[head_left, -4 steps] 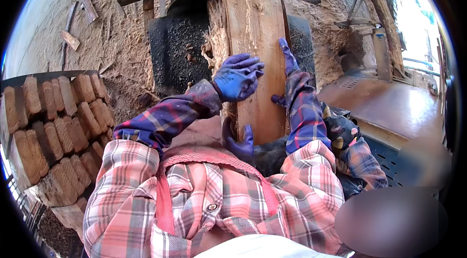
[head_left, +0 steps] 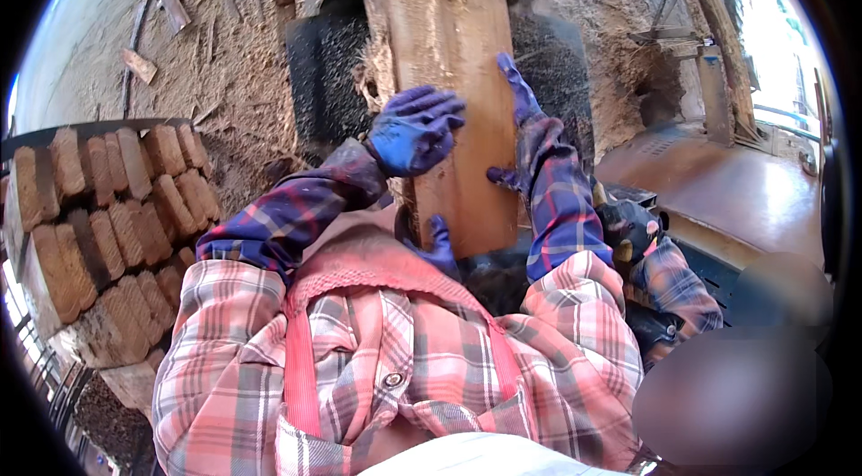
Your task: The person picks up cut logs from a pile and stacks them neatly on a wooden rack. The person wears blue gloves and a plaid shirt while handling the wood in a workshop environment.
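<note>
One rough plank [head_left: 462, 36] here, left hand [head_left: 411, 136] loosely curled over it, can't tell if it's gripping lol, right hand [head_left: 526, 108] splayed along the right edge.

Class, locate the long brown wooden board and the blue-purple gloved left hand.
Long brown wooden board [head_left: 485, 117], head view: bare upper face.
Blue-purple gloved left hand [head_left: 411, 136], head view: back of the hand.

Strong white light enters beyond the far right corner of the metal tabletop [head_left: 709, 184], overexposing the opening [head_left: 783, 40]; glare whitens the tabletop toward its right edge. The plank [head_left: 462, 108] is moderately lit, with deep shadow below its near end. Fisheye distortion curves outlines toward a black rim. Two blurred patches [head_left: 732, 400] obscure detail by the tabletop's near right corner.
</note>
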